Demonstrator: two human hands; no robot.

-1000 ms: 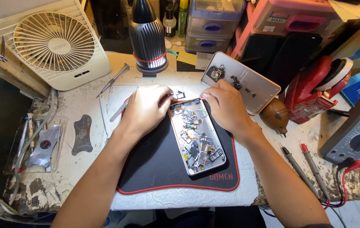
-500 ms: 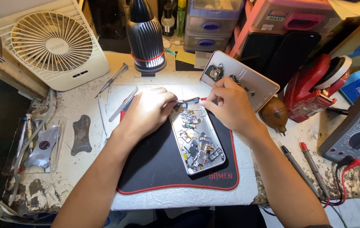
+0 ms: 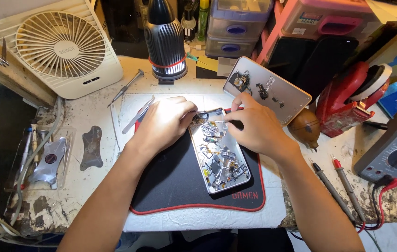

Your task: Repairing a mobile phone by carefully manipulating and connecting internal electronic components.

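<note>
Opened phone (image 3: 219, 156) lies face-down w/ back off, on a black mat (image 3: 175, 182) w/ red edging, mat sits on white padded sheet at centre of the bench. Phone is a long silver-framed rectangle, tilted a bit, top end toward the lamp, bottom end toward the person. Inside: dense clutter of small metal shields, chips, flex bits, mostly silver/grey w/ a few dark & coppery spots; bright light washes out the top end.

Left hand (image 3: 163, 123) rests on the mat at phone's upper-left corner, fingers curled in, tips touching the phone's top edge; looks pinched on sth small there but too bright to tell what. Right hand (image 3: 254, 128) sits on phone's upper-right side, fingers closed round a thin dark tool (image 3: 226, 122), tip pointing left into the phone's top end, nr the left fingertips.

Around: removed back cover (image 3: 266, 88), silver, lies tilted just beyond right hand, small parts on it. Black ribbed lamp (image 3: 165, 39) w/ red band stands behind the phone. White desk fan (image 3: 61, 46) far left. Tweezers (image 3: 138, 114) & small screwdriver (image 3: 124, 87) left of left hand. Brown blower bulb (image 3: 303, 126) beside the cover. Multimeter (image 3: 396, 149) far right, its probes (image 3: 338, 186) lying nr right forearm. Dark pry pick (image 3: 91, 147) on bench left of mat.
</note>
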